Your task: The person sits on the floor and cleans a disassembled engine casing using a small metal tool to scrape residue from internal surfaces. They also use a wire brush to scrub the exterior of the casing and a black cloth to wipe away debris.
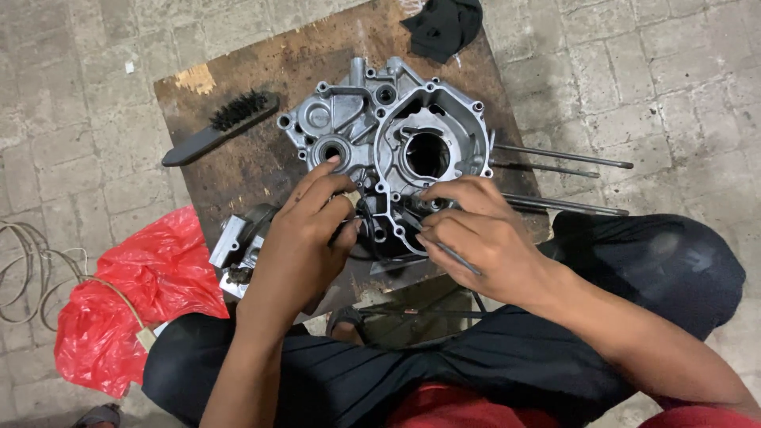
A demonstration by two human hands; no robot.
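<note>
A silver metal engine crankcase half [372, 127] lies flat on a worn wooden board [261, 166]. My left hand [305, 238] rests on its near left edge, one finger pointing at a round bearing hole, the other fingers around a black rubber ring or cable [366, 230]. On the near right edge sits my right hand [476, 234], pinching a thin metal tool [452, 255] whose tip reaches into the casing. Several long steel studs [555, 154] stick out to the right.
A black brush [218, 127] lies on the board's left part. A black cloth [444, 28] sits at the far edge. A smaller metal part [238, 246] rests by my left wrist. A red plastic bag [135, 301] and a cord [32, 269] lie on the paved floor.
</note>
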